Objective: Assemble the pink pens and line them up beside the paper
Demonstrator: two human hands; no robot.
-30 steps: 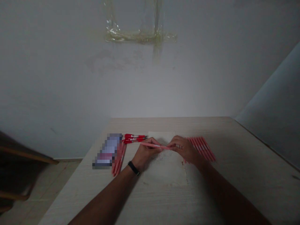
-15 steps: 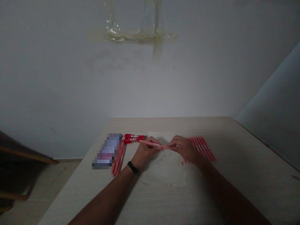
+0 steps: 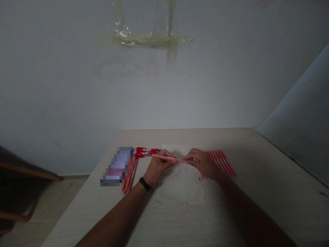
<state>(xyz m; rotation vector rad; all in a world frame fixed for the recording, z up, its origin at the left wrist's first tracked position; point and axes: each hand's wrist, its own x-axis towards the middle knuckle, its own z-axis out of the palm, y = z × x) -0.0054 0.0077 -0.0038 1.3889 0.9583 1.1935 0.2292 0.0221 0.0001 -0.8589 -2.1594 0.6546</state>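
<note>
A slim pink pen [image 3: 167,157] lies nearly level across both hands, above a pale sheet [image 3: 180,192] on the table. My left hand [image 3: 159,167], with a black band on its wrist, is closed around the middle of the pen. The fingers of my right hand [image 3: 202,161] pinch the pen's right end. Just past my right hand rests a row of pink pens [image 3: 222,163], partly hidden by that hand. Left of my left hand lie several red pens [image 3: 146,151] with pointed tips, and below them a few pink pens [image 3: 130,178].
A pixelated, phone-like flat object [image 3: 117,166] sits at the table's left. The wooden table [image 3: 159,226] meets a grey wall [image 3: 218,85] with peeling clear tape [image 3: 146,41] on it. A dark chair-like piece [image 3: 23,188] stands on the floor at left.
Both hands keep the same grip on the pen, which has barely moved. The whole view has shifted very slightly.
</note>
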